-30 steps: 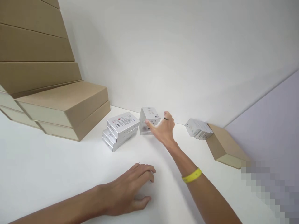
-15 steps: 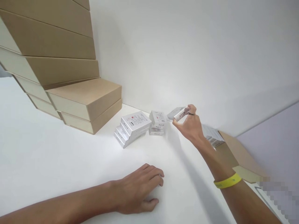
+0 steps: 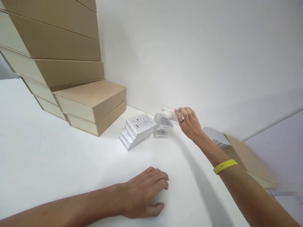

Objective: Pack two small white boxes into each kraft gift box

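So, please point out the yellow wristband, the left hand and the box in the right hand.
Yellow wristband (image 3: 225, 166): head view, middle of its band.
Left hand (image 3: 144, 193): head view, back of the hand.
Held box (image 3: 170, 113): head view, its visible side.

Stacked brown boxes (image 3: 71, 71), white wall (image 3: 189, 56)

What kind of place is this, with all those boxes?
Perhaps a storage or work corner, though I can't be sure. Large brown boxes are stacked by a pale wall, small silvery boxes sit in piles on a white surface, and the right hand holds a similar box.
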`<state>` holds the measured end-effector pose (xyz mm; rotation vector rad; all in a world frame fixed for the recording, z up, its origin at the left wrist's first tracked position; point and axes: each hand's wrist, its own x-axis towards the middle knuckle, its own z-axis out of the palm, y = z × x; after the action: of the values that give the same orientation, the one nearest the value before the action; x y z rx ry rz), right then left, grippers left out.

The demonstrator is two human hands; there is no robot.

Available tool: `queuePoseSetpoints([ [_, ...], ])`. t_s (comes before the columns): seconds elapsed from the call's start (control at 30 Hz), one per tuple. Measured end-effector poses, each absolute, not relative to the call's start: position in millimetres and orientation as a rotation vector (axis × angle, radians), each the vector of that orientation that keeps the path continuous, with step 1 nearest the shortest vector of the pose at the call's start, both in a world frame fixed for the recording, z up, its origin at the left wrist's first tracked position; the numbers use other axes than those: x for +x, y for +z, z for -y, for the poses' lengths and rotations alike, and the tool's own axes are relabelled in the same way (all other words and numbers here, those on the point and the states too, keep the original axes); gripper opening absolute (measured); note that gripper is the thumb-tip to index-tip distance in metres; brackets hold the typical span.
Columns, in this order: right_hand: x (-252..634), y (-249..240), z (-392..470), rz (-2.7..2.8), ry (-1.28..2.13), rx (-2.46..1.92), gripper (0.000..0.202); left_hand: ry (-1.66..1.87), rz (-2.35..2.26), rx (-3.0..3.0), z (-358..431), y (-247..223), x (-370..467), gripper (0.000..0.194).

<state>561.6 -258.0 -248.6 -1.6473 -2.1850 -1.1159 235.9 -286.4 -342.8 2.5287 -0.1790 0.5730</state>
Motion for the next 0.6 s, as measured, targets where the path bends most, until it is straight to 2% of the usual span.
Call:
queuePoseSetpoints([
  [0.23,568,-276,250,1.772,-1.124,-1.707,0.058,0.565,0.180,2.532,287,-343,235,0.040],
  [0.3,563,-277,253,1.672,-1.090,-1.703,0.061,0.613,0.167,2.518,288,-343,234,0.040],
  [0.4,545,-276,271,1.516,-1.006,-1.705,0.073,0.941,0.108,2.416,287,-337,231,0.035],
  [0.5,513,-277,304,1.411,-0.872,-1.744,0.076,1.322,-0.011,2.304,282,-319,233,0.037],
  [0.6,477,-277,338,1.369,-0.745,-1.803,0.076,1.474,-0.151,2.279,272,-290,241,0.044],
])
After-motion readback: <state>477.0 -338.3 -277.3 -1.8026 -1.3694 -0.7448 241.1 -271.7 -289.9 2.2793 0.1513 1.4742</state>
